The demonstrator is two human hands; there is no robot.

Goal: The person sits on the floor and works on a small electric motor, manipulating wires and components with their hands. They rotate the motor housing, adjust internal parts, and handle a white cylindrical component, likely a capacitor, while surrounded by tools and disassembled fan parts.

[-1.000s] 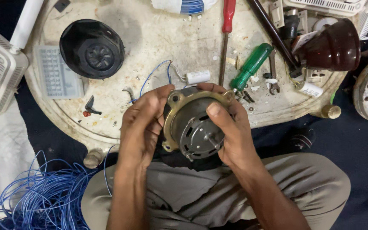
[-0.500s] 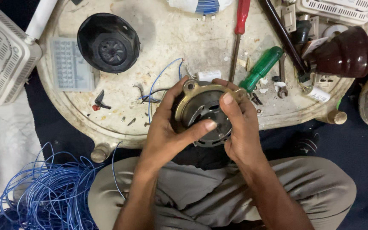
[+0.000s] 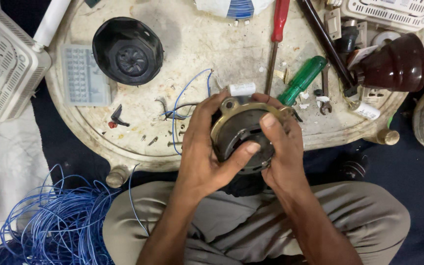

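Mid-inspection, by the look of it: round motor housing (image 3: 241, 135) held over the lap at the near edge of the counter (image 3: 207, 49), clear of the surface. Left hand (image 3: 204, 157) wrapped around the left rim, thumb pressed across the dark face. Right hand (image 3: 283, 147) closed on the right rim, forefinger curled over the top (both sets of fingers firmly shut on it). Likely next: a steady grip and a turn, keeping blue wire (image 3: 185, 103) untangled. Green-handled screwdriver (image 3: 303, 78) just beside.
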